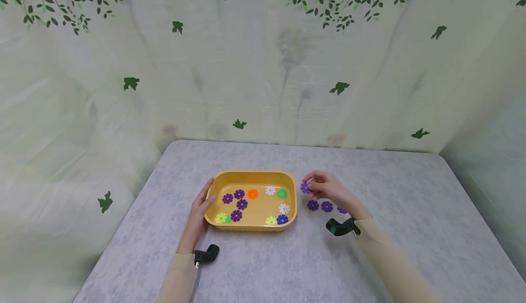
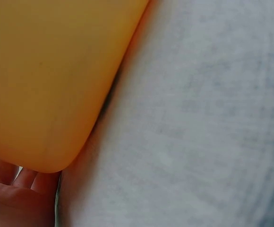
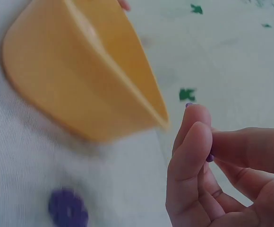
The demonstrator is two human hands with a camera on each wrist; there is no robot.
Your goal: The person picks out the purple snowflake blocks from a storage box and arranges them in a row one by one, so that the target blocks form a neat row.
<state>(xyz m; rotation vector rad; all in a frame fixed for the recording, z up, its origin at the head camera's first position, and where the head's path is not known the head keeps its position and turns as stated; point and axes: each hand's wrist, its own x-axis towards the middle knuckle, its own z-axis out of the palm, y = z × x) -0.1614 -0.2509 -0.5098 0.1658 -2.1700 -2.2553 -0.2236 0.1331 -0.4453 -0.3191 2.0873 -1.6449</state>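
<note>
A yellow plastic tray (image 1: 250,226) stands on the table, holding several flower-shaped plastic discs in purple, orange, white, green, yellow and blue. At its left end my left hand (image 1: 200,207) grips the wall, thumb over the rim and fingers along the outside. My right hand (image 1: 328,188), just beyond the tray's right end, pinches a purple flower disc (image 1: 304,187) between thumb and fingers. In the right wrist view only slivers of that purple disc (image 3: 210,158) show between the fingertips. Below this hand, three purple flower discs (image 1: 327,206) lie in a row, the rightmost partly hidden by the wrist.
The grey table (image 1: 263,271) reaches back to a pale curtain (image 1: 255,65) printed with leaves and branches. Curtain also hangs along both sides. Each wrist wears a black camera mount (image 1: 341,227).
</note>
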